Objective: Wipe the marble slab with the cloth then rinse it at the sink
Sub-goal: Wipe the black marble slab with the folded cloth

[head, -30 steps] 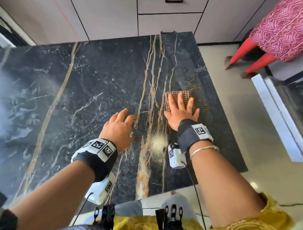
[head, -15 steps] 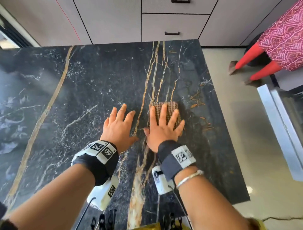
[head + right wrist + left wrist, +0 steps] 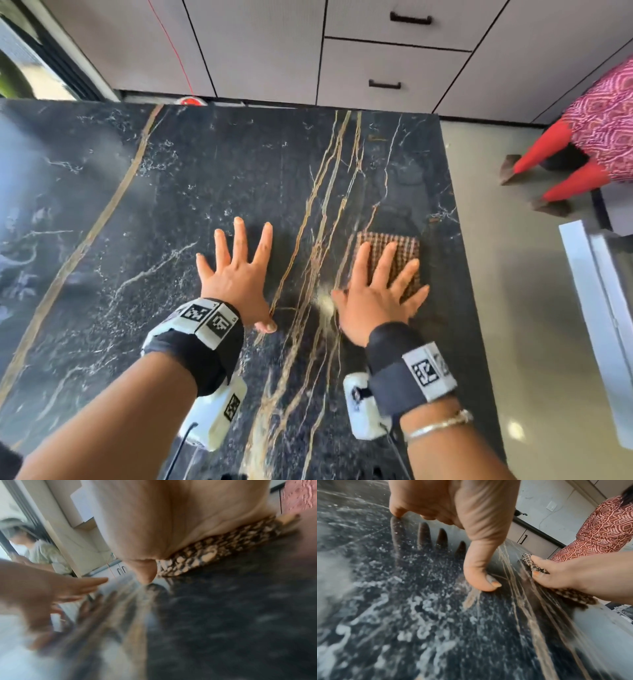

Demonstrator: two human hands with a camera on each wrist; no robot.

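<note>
**Inspector:** Start with the hands.

**Assistant:** Right hand (image 3: 373, 294) lies flat, fingers straight and spread, pressing the cloth (image 3: 394, 260) onto the slab (image 3: 205, 171). Nothing is gripped; the palm and fingers cover the cloth's near half. Left hand (image 3: 239, 274) is also flat on the bare slab, fingers splayed wide, thumb tip down at its 4 o'clock. It holds nothing.

**Inspector:** How do the two hands stand to each other?

**Assistant:** Apart, side by side, with the gold veins (image 3: 322, 212) running between them. The left wrist view confirms it: the left thumb (image 3: 481, 577) touches the stone, and the right hand (image 3: 573, 574) sits at 3 o'clock from it on the cloth (image 3: 536, 566).

**Inspector:** Location of the cloth?

**Assistant:** On the slab's right portion, at 3 o'clock from the left hand, near the right edge yet fully on the stone. Brown checked weave, folded to a rectangle, its far edge showing beyond the fingertips. The right wrist view is blurred; it shows the cloth (image 3: 223, 545) under the palm and little else.

**Inspector:** The surface itself?

**Assistant:** Black marble with white flecks, one broad tan vein (image 3: 113, 205) at 10 o'clock from the left hand. The polish mirrors the left fingers.

**Inspector:** Surroundings?

**Assistant:** Pale drawers (image 3: 394, 72) with dark handles at 12 o'clock beyond the slab. Another person (image 3: 603, 123) in a pink patterned garment and red leggings stands on the floor (image 3: 513, 274) at 2 o'clock. A white ledge (image 3: 596, 308) sits at 3 o'clock.
</note>
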